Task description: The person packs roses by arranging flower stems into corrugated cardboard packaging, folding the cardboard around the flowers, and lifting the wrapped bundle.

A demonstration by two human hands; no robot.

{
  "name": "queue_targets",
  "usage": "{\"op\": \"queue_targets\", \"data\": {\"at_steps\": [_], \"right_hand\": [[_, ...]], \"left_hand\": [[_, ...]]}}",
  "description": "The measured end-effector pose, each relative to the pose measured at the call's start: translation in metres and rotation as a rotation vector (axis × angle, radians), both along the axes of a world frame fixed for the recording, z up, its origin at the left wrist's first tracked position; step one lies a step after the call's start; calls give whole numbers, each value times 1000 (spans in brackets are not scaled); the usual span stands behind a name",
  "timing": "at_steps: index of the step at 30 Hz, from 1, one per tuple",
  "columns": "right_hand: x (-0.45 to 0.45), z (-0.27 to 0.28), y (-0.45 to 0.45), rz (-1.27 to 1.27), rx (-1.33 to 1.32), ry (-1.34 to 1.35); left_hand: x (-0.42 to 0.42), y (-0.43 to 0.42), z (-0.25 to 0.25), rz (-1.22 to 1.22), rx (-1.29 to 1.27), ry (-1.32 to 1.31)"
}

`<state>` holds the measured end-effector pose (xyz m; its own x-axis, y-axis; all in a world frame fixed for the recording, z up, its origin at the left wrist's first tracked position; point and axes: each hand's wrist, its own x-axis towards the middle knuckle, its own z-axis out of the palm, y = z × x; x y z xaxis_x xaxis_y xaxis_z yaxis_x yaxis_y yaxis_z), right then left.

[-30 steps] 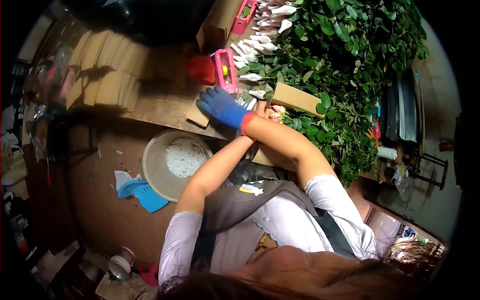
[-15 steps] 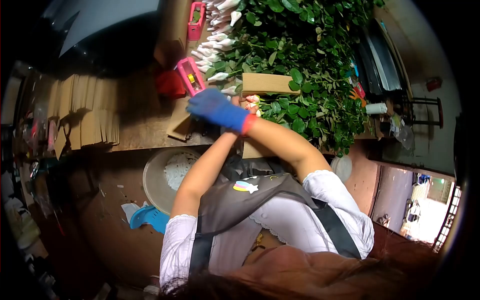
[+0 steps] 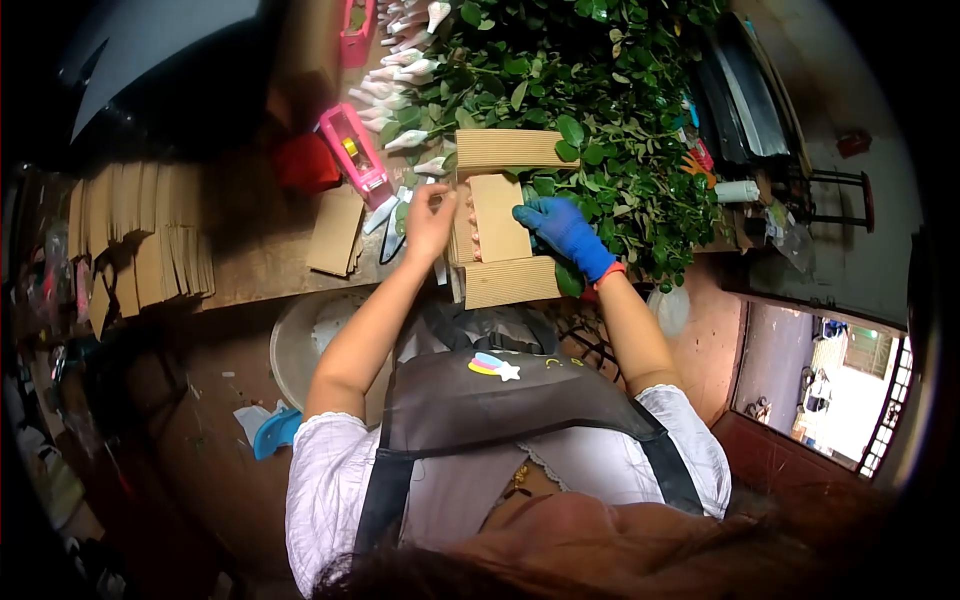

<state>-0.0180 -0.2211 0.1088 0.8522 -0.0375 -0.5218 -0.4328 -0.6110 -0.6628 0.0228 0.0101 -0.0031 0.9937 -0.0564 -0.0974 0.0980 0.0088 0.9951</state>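
Observation:
My right hand (image 3: 570, 236), in a blue glove with a red cuff, grips the right edge of a small flat cardboard piece (image 3: 502, 220). This piece lies over a row of pale pink rose heads (image 3: 474, 225), which peek out along its left side. Under them is a corrugated cardboard wrap, whose far flap (image 3: 515, 149) and near flap (image 3: 510, 283) stick out. Bare, my left hand (image 3: 430, 222) is just left of the wrap with fingers loosely curled and a gap showing between thumb and forefinger. I see nothing held in it.
A pink tape dispenser (image 3: 352, 150), scissors (image 3: 393, 232) and spare cardboard pieces (image 3: 337, 230) lie to the left. Leafy rose stems (image 3: 620, 120) cover the right side, with white-wrapped heads (image 3: 400, 75) beyond. Cardboard stacks (image 3: 150, 235) stand far left; a bucket (image 3: 290, 350) is below.
My arms have uncrossed. The gloved hand moved from the left-hand cardboard stack to the wrap's right side, and a cardboard piece now covers the roses. My left hand moved left off the roses.

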Motion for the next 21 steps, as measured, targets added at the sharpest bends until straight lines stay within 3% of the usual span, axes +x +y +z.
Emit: {"op": "queue_targets", "data": {"at_steps": [3, 6, 8, 9, 14, 15, 17, 18, 19, 20, 21], "right_hand": [[1, -3, 8, -33, -13, 15], [3, -1, 9, 62, -153, -25], [4, 2, 9, 114, -189, -30], [4, 3, 7, 151, -239, -58], [-11, 44, 2, 386, -394, -295], [-22, 55, -5, 366, -219, -255], [-48, 63, -35, 556, 41, -57], [-60, 55, -51, 645, 178, 133], [-72, 40, -60, 628, 103, 476], [-83, 18, -72, 686, -23, 413], [-109, -27, -82, 663, -205, 95]], "left_hand": [[-4, 33, 17, -28, 218, 40], [-4, 28, 61, -324, 337, -205], [6, 2, 111, -653, 577, -603], [9, -9, 111, -780, 792, -484], [28, -36, 131, -1005, 1017, -204], [31, -38, 129, -1018, 1029, -180], [33, -41, 127, -1030, 1044, -140], [33, -41, 129, -1035, 1049, -129], [33, -41, 131, -1041, 1056, -121], [35, -41, 132, -1040, 1071, -103], [36, -43, 132, -1045, 1083, -89]]}}
